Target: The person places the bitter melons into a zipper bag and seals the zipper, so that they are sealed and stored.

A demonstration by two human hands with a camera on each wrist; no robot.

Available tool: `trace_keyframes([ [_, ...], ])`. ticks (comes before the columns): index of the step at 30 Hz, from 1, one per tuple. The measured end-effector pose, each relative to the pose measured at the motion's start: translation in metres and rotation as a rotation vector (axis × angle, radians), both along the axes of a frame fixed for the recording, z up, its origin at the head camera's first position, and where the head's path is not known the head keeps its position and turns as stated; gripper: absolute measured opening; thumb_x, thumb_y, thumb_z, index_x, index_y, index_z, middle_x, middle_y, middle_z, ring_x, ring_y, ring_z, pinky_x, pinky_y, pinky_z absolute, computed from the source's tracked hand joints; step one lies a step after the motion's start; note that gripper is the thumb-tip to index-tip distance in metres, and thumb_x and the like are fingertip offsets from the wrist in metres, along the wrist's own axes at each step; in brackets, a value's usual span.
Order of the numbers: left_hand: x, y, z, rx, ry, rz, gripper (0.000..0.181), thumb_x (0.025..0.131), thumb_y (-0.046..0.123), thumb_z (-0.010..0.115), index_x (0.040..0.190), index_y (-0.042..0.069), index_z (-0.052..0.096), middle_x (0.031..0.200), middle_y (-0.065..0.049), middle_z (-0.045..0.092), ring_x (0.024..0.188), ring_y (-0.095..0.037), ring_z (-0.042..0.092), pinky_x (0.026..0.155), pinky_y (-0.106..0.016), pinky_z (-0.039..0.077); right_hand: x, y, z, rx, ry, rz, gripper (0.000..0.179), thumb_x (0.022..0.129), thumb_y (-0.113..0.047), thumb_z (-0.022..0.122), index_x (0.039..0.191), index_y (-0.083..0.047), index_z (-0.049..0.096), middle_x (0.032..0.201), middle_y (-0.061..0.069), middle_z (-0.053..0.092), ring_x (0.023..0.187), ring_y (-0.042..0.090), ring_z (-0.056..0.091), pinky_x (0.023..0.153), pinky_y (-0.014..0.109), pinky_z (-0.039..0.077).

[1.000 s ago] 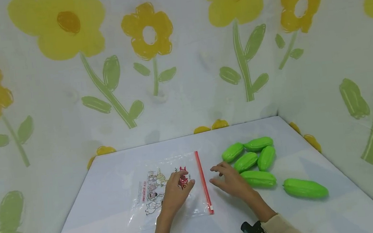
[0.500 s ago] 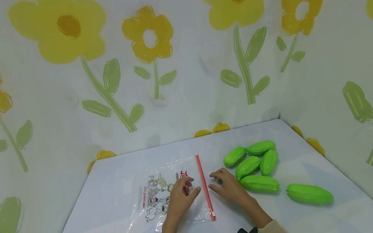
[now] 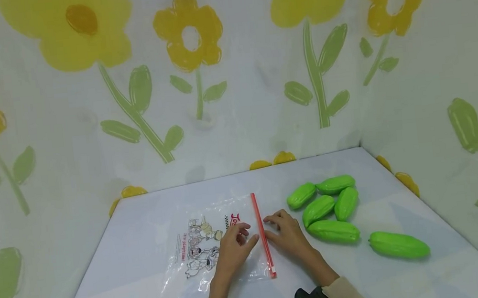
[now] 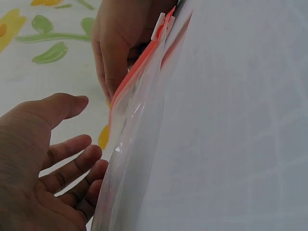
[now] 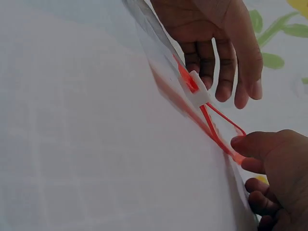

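A clear plastic zip bag (image 3: 176,263) with printed cartoon animals lies flat on the white table, its red zip strip (image 3: 258,221) along the right side. My right hand (image 3: 289,235) is at this strip; in the right wrist view its thumb and finger pinch the red edge (image 5: 239,157). There the two red edges stand apart below a white slider (image 5: 198,91). Over the bag's printed face, left of the strip, my left hand (image 3: 233,252) has its thumb out and fingers loosely bent, holding nothing. Its fingertips are close to the bag in the left wrist view.
Several shiny green cucumber-like pieces (image 3: 333,232) lie grouped right of my right hand. A separate green piece (image 3: 398,245) lies nearer the right table edge. Flower-patterned walls (image 3: 237,134) stand behind and at both sides of the table (image 3: 117,280).
My right hand has moved left from beside the red strip onto it and now pinches its edge. My left hand has shifted slightly right, nearer the strip.
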State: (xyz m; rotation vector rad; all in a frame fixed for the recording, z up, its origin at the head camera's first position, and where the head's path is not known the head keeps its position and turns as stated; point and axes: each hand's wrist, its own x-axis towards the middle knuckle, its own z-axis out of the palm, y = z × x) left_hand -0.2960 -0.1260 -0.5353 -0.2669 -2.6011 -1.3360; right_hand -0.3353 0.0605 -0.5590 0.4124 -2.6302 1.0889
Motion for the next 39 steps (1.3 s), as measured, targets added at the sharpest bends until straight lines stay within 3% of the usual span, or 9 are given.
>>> trace_keyframes([
  [10,-0.007,0.013,0.005,-0.043,-0.018,-0.006,0.04,0.088,0.037,0.077,0.115,0.01,0.066,0.095,-0.002,0.062,0.083,-0.014,0.056,0.071,-0.027,0.049,-0.002,0.002,0.0,0.04,0.022,-0.016,0.031,0.08,-0.028,0.086,0.108,-0.019,0.075,0.1,-0.002,0.054,0.079,0.011,0.047,0.069,0.031,0.037],
  [16,-0.014,0.023,0.001,-0.126,0.005,0.038,0.039,0.086,0.042,0.076,0.106,0.01,0.066,0.089,0.001,0.06,0.078,-0.012,0.051,0.068,-0.027,0.045,0.001,0.001,0.0,0.052,0.02,-0.047,0.03,0.08,-0.027,0.086,0.107,-0.019,0.076,0.101,0.0,0.056,0.08,0.014,0.048,0.069,0.031,0.038],
  [24,-0.017,0.031,0.002,-0.199,0.021,0.13,0.024,0.087,0.028,0.076,0.093,0.008,0.064,0.079,-0.001,0.056,0.072,-0.013,0.047,0.063,-0.028,0.042,0.003,-0.005,-0.002,0.042,0.038,-0.039,0.028,0.079,-0.026,0.085,0.105,-0.018,0.077,0.101,0.0,0.057,0.084,0.017,0.053,0.071,0.034,0.04],
  [28,-0.019,0.031,0.005,-0.243,0.029,0.134,0.014,0.086,0.018,0.073,0.089,0.005,0.068,0.076,-0.001,0.057,0.069,-0.012,0.048,0.061,-0.027,0.043,0.003,-0.008,-0.002,0.046,0.017,-0.046,0.029,0.08,-0.029,0.085,0.107,-0.019,0.076,0.102,0.0,0.057,0.086,0.018,0.053,0.071,0.033,0.04],
  [34,-0.021,0.029,0.008,-0.191,-0.01,0.114,0.012,0.086,0.01,0.069,0.095,0.003,0.072,0.077,0.002,0.06,0.067,-0.009,0.052,0.058,-0.023,0.046,0.002,-0.01,-0.001,0.072,0.005,-0.067,0.035,0.081,-0.038,0.084,0.11,-0.02,0.075,0.103,0.0,0.056,0.085,0.016,0.049,0.068,0.03,0.038],
  [39,-0.025,0.032,0.007,-0.19,0.002,0.111,0.007,0.085,0.01,0.072,0.089,0.004,0.072,0.072,0.003,0.06,0.063,-0.009,0.052,0.056,-0.022,0.045,0.001,-0.007,-0.001,0.087,0.005,-0.074,0.036,0.08,-0.038,0.085,0.109,-0.021,0.075,0.104,0.001,0.057,0.087,0.017,0.05,0.069,0.03,0.039],
])
